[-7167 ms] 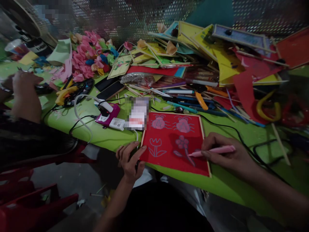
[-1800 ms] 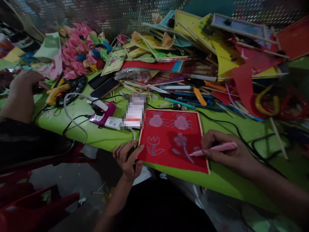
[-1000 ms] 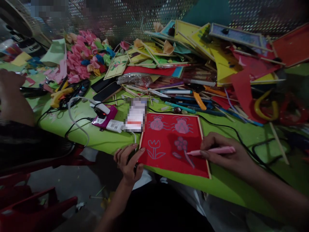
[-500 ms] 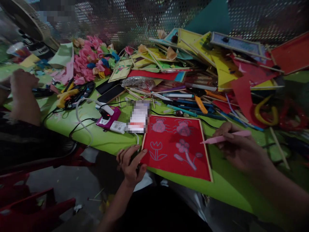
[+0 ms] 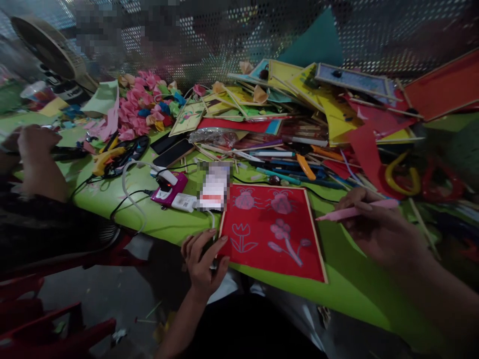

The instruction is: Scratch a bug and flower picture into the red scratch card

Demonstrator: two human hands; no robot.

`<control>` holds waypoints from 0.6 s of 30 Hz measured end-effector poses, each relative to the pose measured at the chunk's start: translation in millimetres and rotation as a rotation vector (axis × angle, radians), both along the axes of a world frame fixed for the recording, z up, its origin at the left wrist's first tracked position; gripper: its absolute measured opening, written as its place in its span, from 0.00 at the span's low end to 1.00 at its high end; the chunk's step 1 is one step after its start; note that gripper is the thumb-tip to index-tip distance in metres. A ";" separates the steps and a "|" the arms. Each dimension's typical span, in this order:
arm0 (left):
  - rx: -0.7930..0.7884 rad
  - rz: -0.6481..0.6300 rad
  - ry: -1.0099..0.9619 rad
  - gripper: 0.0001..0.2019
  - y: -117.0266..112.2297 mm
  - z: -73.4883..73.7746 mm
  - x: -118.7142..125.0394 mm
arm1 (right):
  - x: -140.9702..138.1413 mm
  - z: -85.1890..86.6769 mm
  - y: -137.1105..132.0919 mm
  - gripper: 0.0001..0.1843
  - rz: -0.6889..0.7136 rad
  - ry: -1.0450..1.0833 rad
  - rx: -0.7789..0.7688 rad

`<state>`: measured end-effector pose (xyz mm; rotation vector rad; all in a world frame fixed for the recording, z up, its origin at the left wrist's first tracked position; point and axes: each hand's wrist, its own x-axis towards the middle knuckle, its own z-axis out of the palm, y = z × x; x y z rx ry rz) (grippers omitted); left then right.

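Note:
A red sheet edged with thin wooden strips lies at the table's near edge, bearing two bug drawings, a tulip outline and a flower on a stem. The bugs and the flower are filled with pink; the tulip shows only its outline. My left hand rests at the sheet's lower left corner, fingers apart. A pink marker pen is gripped in my right hand, its tip pointing left, just beyond the sheet's right edge. Beside the sheet's upper left corner lies a phone with a lit, blurred screen.
A purple power adapter with cables sits left of the phone. Behind are pens, sticks, scissors and a heap of framed coloured sheets. Pink paper flowers and a fan stand back left. Another person's hand is at far left.
My right hand and the pink marker pen have shifted slightly right, away from the sheet's edge. My left hand stays at the corner. The view has tilted a little.

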<state>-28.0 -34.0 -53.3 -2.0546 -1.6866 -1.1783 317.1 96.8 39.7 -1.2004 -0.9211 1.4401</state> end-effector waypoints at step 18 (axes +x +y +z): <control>-0.148 -0.090 0.146 0.22 -9.6 16.8 30.7 | 0.9 10.1 6.0 0.15 -0.023 -0.015 0.091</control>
